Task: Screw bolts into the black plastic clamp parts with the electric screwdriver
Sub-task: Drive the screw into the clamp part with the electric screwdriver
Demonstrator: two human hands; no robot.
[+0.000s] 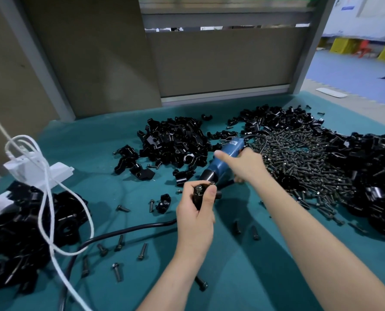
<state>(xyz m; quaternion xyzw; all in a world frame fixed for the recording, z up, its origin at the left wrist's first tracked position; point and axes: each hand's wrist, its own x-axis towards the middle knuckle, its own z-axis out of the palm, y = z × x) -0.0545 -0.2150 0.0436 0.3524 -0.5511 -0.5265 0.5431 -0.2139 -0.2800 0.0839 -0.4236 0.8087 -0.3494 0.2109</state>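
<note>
My left hand [194, 216] grips a black plastic clamp part [199, 194] upright at the middle of the teal table, with a bolt head showing at its top. My right hand [245, 163] grips the blue electric screwdriver [226, 156], tilted down to the left. Its black nose [207, 176] sits right at the top of the clamp. A heap of loose clamp parts [175, 140] lies behind the hands. A big spread of bolts [299, 158] lies to the right, under my right forearm.
More black clamp parts are piled at the left [23, 225] and far right [371, 176]. Several loose bolts [119, 243] dot the teal mat. A black cable [124, 232] and a white cord [47, 198] cross the left side near a white power strip [41, 169]. Grey panels [220, 61] stand behind.
</note>
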